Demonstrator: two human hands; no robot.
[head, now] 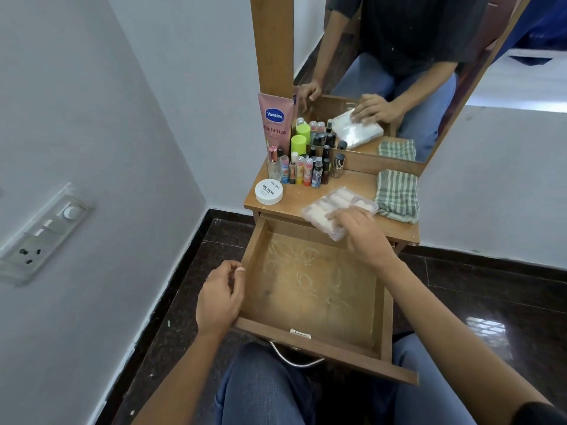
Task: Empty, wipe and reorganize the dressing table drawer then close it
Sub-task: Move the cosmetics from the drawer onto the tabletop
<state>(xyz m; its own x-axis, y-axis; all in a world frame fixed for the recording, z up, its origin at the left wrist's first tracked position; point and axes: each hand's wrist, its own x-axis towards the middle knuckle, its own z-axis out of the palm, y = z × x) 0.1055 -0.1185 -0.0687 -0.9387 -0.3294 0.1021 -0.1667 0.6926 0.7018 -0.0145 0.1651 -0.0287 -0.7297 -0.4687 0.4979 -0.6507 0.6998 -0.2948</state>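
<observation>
Shows the drawer (pixel 310 286) pulled out under the surface (pixel 296 196), nothing inside but pale scuffs on its floor. Rests the right hand (pixel 359 231) on a clear plastic case (pixel 325 207) at the near edge of the surface, fingers flat and close together on the lid. Hangs the left hand (pixel 219 297) just left of the drawer's left wall, fingers loosely curled, pinching nothing. Has a checked cloth (pixel 397 194) right of the case. Has small bottles (pixel 306 170), a white jar (pixel 269 191) and a pink tube (pixel 274 121) far left.
</observation>
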